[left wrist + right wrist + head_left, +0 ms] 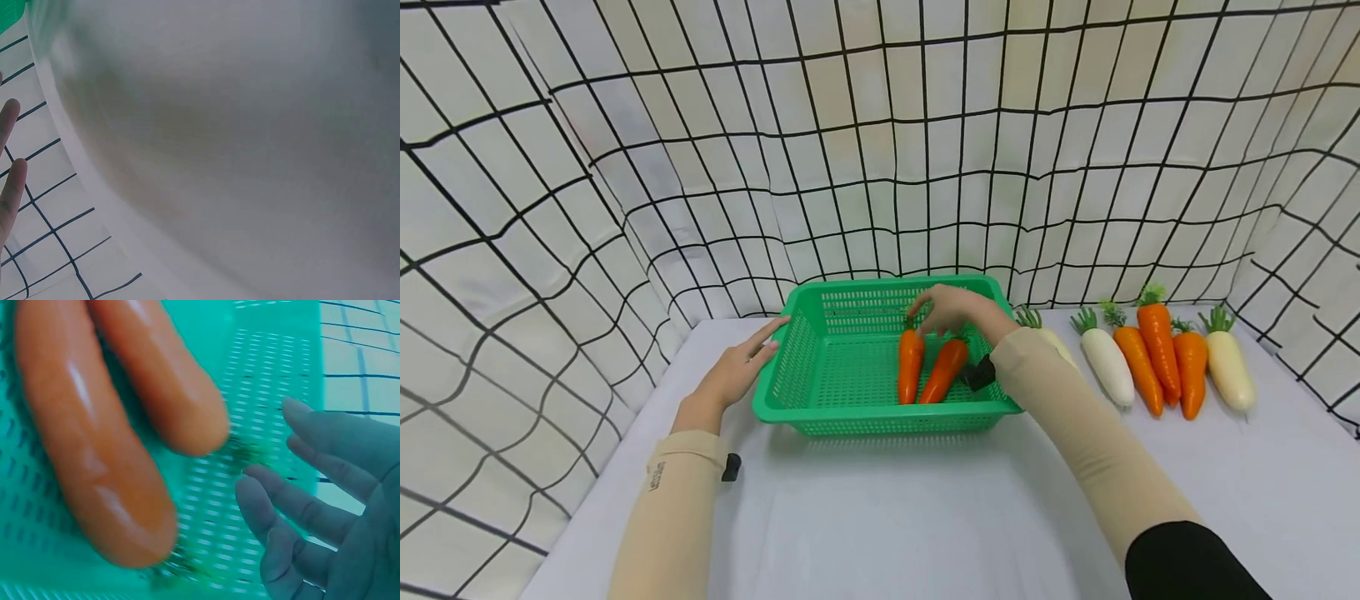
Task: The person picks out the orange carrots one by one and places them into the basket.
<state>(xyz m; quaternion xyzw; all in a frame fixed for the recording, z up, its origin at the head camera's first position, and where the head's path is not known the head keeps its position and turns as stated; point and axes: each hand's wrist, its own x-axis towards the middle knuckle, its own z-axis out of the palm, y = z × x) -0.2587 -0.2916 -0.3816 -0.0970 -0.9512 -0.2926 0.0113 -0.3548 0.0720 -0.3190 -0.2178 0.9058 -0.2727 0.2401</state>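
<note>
A green plastic basket [880, 414] stands on the white tabletop with two orange carrots in its right half. One carrot [911, 367] lies nearly straight, its leafy end toward the back wall; the other carrot [945, 372] slants beside it. Over their leafy ends is my right hand [951, 310], fingers loosely bent and nothing between them. In the right wrist view a gap shows between the fingertips [250, 487] and both carrots. My left hand [737, 367] is at the basket's left rim, fingers extended along it. Only some of its fingertips [12, 181] appear in the left wrist view.
Right of the basket lie several vegetables in a row: a white radish [1108, 367], orange carrots [1159, 346] and a cream radish [1231, 371]. Another pale radish [1056, 343] is partly hidden by my right sleeve. Black netting [925, 179] over white cloth surrounds the table.
</note>
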